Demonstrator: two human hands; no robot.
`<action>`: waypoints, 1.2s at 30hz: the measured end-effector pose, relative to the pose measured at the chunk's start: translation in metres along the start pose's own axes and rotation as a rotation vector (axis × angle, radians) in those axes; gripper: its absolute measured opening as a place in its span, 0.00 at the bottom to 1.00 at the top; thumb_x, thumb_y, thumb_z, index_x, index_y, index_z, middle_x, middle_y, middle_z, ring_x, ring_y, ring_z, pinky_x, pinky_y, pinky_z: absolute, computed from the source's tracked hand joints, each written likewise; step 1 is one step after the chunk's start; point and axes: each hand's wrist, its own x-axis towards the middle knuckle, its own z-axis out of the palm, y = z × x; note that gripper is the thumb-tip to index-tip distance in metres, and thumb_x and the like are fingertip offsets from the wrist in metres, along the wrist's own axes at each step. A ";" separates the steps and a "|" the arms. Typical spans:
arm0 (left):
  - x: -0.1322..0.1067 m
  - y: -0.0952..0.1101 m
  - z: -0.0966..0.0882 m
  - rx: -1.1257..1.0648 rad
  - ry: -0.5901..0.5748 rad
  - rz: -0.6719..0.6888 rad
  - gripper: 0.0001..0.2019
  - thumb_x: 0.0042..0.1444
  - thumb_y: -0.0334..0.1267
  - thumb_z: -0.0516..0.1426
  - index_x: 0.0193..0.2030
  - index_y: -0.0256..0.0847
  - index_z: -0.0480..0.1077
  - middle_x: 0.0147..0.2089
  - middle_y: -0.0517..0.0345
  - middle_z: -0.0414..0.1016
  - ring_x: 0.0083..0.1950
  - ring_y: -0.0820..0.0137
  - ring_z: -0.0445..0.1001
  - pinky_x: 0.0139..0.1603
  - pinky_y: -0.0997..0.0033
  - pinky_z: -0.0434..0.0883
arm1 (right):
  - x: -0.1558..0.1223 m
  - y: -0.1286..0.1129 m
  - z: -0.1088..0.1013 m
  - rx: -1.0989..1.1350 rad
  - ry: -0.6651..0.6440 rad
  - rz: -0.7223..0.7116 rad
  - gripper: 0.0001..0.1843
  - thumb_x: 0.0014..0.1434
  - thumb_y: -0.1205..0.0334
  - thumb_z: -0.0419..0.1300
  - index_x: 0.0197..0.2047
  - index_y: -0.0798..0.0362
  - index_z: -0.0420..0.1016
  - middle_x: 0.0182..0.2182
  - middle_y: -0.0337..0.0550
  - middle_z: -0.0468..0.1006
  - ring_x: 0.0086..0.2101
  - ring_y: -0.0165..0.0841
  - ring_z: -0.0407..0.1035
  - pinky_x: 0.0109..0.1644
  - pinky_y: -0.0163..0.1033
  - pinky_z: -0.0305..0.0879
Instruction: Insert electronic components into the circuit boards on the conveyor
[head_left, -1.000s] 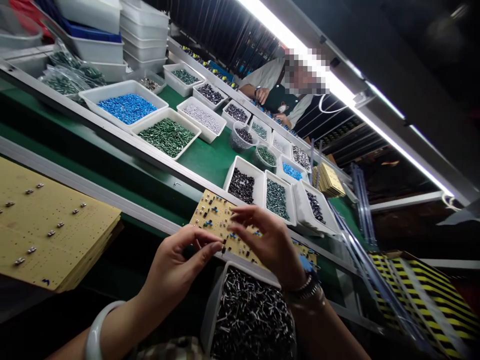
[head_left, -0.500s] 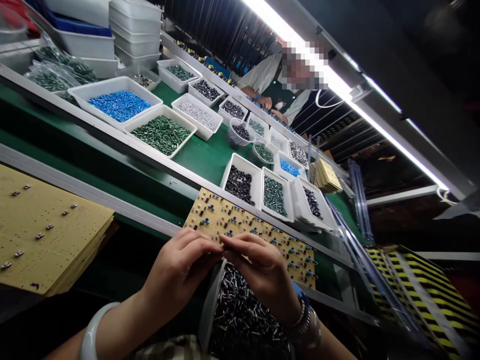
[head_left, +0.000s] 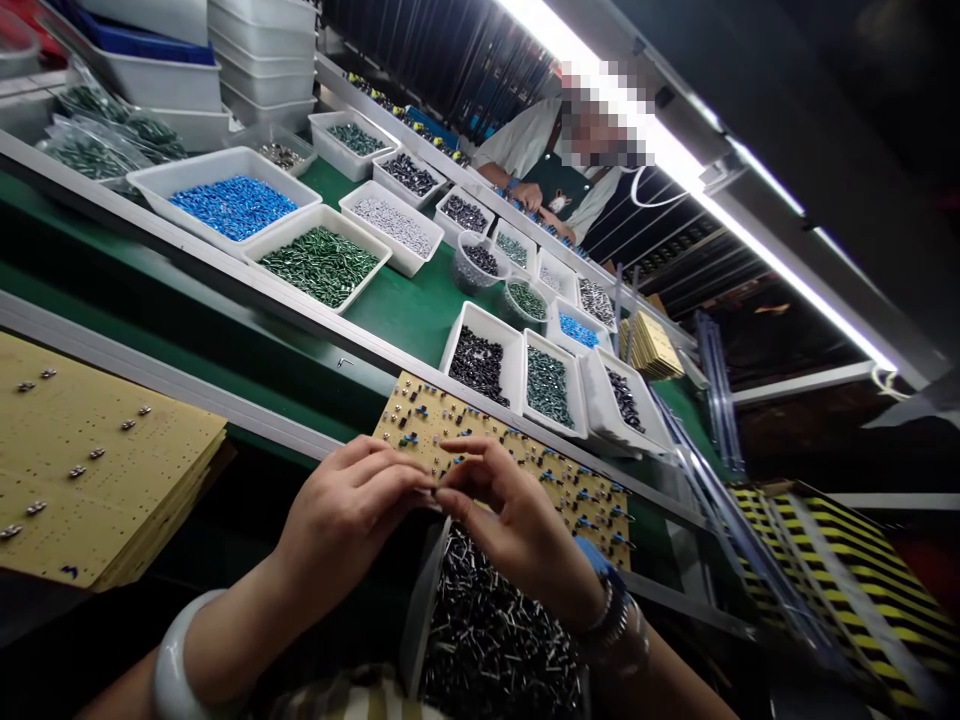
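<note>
My left hand (head_left: 352, 500) is closed in a pinch, its thumb hidden behind the fingers. My right hand (head_left: 510, 520) meets it with thumb and a fingertip pinched together, while its upper fingers are raised. A tiny dark part with thin metal (head_left: 433, 490) shows where the fingertips meet; its kind is too small to make out. Below the hands is a white bin heaped with black components with silver leads (head_left: 495, 630). Just beyond them lies a tan circuit board (head_left: 592, 505) dotted with small blue, black and silver components.
A stack of tan boards (head_left: 97, 450) stands at left. Across the metal rail (head_left: 300, 340), white trays hold blue parts (head_left: 236, 208), green parts (head_left: 322, 265) and black parts (head_left: 480, 362). Yellow-black striped panels (head_left: 840, 580) are at right. Another person's hands (head_left: 529, 195) work at the far rail.
My right hand's upper fingers have lifted and spread away from the left hand. The dark part between the fingertips now shows. Both hands have shifted slightly, and the view has moved a little.
</note>
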 end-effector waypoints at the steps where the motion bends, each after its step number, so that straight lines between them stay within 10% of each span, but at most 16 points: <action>1: 0.000 0.003 0.003 0.036 0.034 -0.022 0.09 0.68 0.31 0.59 0.55 0.38 0.71 0.52 0.53 0.79 0.52 0.63 0.72 0.57 0.62 0.68 | 0.007 0.002 -0.002 -0.043 0.038 -0.007 0.14 0.67 0.64 0.61 0.55 0.50 0.70 0.37 0.40 0.81 0.38 0.32 0.78 0.45 0.39 0.75; 4: -0.002 0.019 0.014 0.077 -0.048 0.020 0.19 0.68 0.39 0.60 0.62 0.35 0.66 0.57 0.48 0.75 0.58 0.58 0.69 0.61 0.56 0.65 | 0.026 0.012 -0.008 -0.313 0.178 -0.089 0.04 0.67 0.62 0.62 0.44 0.51 0.76 0.37 0.42 0.82 0.37 0.34 0.78 0.45 0.40 0.74; 7: -0.006 0.037 0.028 0.059 -0.408 0.179 0.14 0.67 0.48 0.60 0.51 0.41 0.71 0.48 0.55 0.77 0.50 0.57 0.70 0.50 0.56 0.68 | 0.039 0.019 -0.009 -0.515 0.218 -0.170 0.03 0.67 0.65 0.61 0.43 0.52 0.76 0.37 0.43 0.82 0.38 0.36 0.77 0.45 0.42 0.73; 11: -0.009 0.045 0.042 0.100 -0.629 0.228 0.06 0.64 0.37 0.61 0.36 0.42 0.69 0.39 0.60 0.74 0.46 0.59 0.69 0.45 0.58 0.65 | 0.047 0.022 -0.004 -0.591 0.219 -0.176 0.02 0.66 0.67 0.61 0.41 0.53 0.76 0.36 0.44 0.81 0.38 0.37 0.76 0.44 0.41 0.72; 36: -0.008 0.045 0.041 -0.179 -0.540 0.051 0.08 0.66 0.27 0.53 0.49 0.40 0.69 0.52 0.52 0.75 0.53 0.61 0.70 0.60 0.60 0.70 | 0.066 0.000 0.003 -0.770 0.141 0.029 0.05 0.62 0.68 0.60 0.33 0.54 0.72 0.30 0.43 0.79 0.32 0.35 0.72 0.38 0.39 0.63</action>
